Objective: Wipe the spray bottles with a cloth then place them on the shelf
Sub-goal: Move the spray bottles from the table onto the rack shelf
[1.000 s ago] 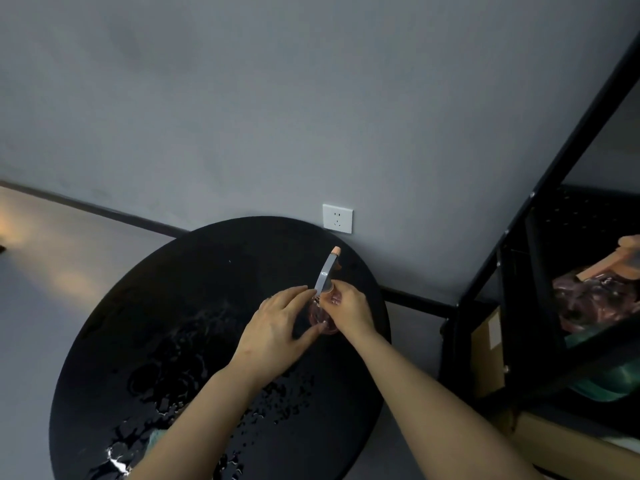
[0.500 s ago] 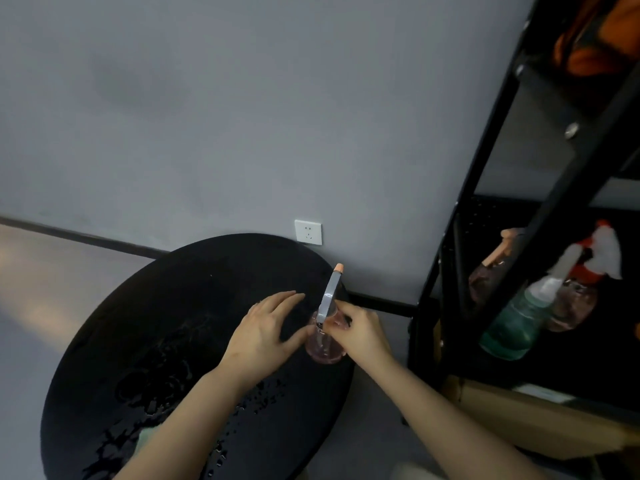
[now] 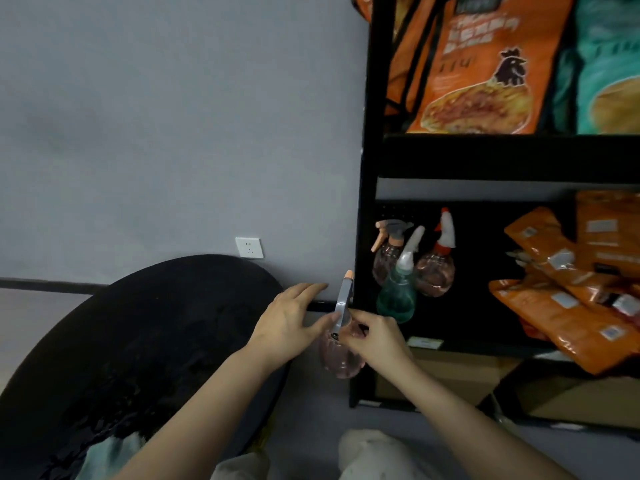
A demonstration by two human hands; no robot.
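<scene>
A pink spray bottle (image 3: pixel 338 360) with a grey trigger head and orange nozzle hangs in the air between the round black table (image 3: pixel 145 327) and the black shelf (image 3: pixel 367 188). My right hand (image 3: pixel 375 337) grips its neck. My left hand (image 3: pixel 289 322) lies against the bottle's left side, fingers straight, thumb touching the trigger head. On the shelf's lower level stand three spray bottles: a pink one (image 3: pixel 386 259), a green one (image 3: pixel 398 296) and a pink one with a red-and-white head (image 3: pixel 435 270). A pale cloth (image 3: pixel 107 453) lies at the table's near edge.
Orange snack packets (image 3: pixel 568 299) are piled at the right of the same shelf level. Large orange and teal bags (image 3: pixel 485 64) fill the level above. Cardboard boxes (image 3: pixel 457 375) sit under the shelf. A wall socket (image 3: pixel 248 247) is behind the table. Water drops cover the table's near part.
The bottle has left the table top and moved right, toward the shelf, with both hands on it. The view has swung right and up, so the shelf now fills the right side.
</scene>
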